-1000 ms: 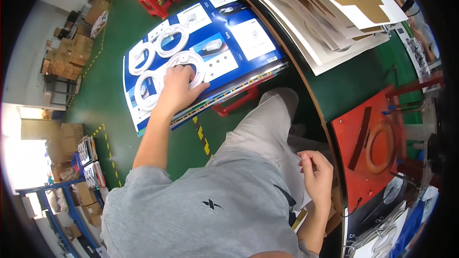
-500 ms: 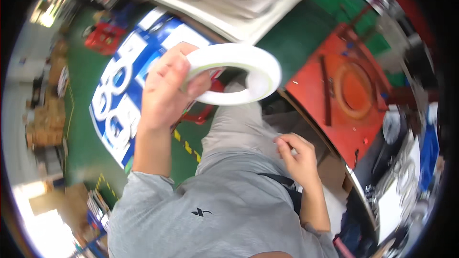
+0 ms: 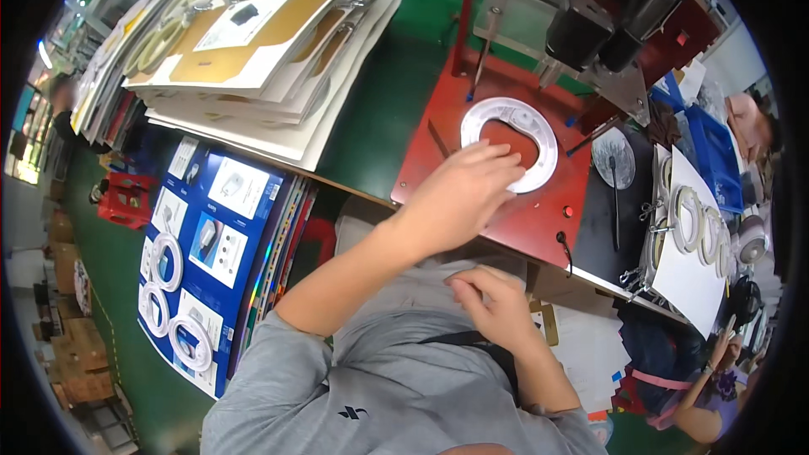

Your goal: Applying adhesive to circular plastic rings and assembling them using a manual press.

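Note:
A white plastic ring (image 3: 549, 147) lies on the red base plate (image 3: 410, 173) of a bench machine. My left hand (image 3: 463, 194) reaches across to it, fingers over the ring's near left part and thumb side low along its rim; it appears to grip it. Close to my lap, my right hand (image 3: 497, 307) is closed, thumb against curled fingers. What it holds, if anything, is hidden. Beyond the ring stands the machine's dark head (image 3: 581, 29), above and to the right of it.
Stacked boards with clipped rings (image 3: 253, 93) fill the far left of the green bench. A blue printed board (image 3: 211, 202) carrying several white rings stands at left. To the right are a clear disc (image 3: 613, 158), a white board with rings (image 3: 695, 278), a blue tray (image 3: 716, 152) and another person's arm (image 3: 699, 409).
The white ring, earlier held up in my left hand, is now down on the red plate. My body has turned toward the machine; my right hand stays near my lap.

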### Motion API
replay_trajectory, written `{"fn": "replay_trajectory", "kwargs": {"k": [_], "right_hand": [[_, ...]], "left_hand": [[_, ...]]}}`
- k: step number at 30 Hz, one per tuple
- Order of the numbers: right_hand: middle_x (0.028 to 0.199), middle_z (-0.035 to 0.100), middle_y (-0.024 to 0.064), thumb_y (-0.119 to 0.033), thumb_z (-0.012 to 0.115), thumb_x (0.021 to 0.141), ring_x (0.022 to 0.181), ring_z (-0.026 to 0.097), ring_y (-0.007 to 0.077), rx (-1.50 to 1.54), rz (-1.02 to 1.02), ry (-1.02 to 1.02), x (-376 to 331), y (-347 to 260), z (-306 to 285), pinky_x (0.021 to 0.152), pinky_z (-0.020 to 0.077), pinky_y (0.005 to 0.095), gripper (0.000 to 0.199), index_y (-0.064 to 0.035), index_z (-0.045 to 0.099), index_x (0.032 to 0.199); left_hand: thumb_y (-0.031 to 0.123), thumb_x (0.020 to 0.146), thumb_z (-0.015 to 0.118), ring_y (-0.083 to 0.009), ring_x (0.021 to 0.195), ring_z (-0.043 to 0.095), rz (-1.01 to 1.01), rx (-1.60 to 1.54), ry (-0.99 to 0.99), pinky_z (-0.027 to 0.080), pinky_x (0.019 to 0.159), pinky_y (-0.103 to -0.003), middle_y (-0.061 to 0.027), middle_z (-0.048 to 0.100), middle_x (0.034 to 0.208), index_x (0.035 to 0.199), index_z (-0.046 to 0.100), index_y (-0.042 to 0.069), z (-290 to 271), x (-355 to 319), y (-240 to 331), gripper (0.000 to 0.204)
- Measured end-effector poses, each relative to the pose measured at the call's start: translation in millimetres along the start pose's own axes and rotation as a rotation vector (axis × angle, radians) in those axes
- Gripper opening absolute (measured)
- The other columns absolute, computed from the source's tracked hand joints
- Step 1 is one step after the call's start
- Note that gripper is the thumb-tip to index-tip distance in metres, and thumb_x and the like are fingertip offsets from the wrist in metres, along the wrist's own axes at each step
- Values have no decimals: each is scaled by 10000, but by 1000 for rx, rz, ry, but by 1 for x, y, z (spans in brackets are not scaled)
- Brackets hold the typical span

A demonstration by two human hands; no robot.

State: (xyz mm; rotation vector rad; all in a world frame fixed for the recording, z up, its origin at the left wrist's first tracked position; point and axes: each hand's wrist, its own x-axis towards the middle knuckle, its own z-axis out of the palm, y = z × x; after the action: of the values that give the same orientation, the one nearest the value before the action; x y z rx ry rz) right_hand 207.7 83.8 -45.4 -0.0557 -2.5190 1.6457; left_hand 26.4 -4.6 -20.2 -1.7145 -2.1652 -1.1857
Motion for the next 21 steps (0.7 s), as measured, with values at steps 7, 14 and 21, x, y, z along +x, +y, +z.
{"fn": "replay_trajectory", "kwargs": {"k": [7, 14, 21], "right_hand": [[972, 700, 154, 33, 631, 959, 847, 657, 298, -254, -218, 474, 44, -28, -40, 776, 520, 363, 127, 27, 722, 1047], [1596, 443, 200, -236, 708, 942, 1541, 316, 399, -843, -199, 216, 66, -16, -22, 1234, 207, 631, 673, 8, 461, 1518], [1359, 619, 162, -105, 746, 886, 1301, 571, 367, -497, -417, 144, 30, -33, -2, 1123, 393, 537, 376, -32, 666, 1246]], "left_hand": [[-31, 856, 719, -345, 1110, 700, 67, -40, 235, 571, 936, -420, -166, 715, 1243, 1175, 706, 7, -49, -11, 16, 322], [115, 995, 680, -162, 1009, 702, -219, 372, 656, 561, 876, -317, -142, 744, 1144, 1251, 688, 27, -211, 11, -36, 270], [604, 1003, 508, -439, 1296, 595, -834, 801, 242, 460, 1100, -505, -277, 660, 1332, 1531, 522, 189, -305, 44, -178, 672]]}}
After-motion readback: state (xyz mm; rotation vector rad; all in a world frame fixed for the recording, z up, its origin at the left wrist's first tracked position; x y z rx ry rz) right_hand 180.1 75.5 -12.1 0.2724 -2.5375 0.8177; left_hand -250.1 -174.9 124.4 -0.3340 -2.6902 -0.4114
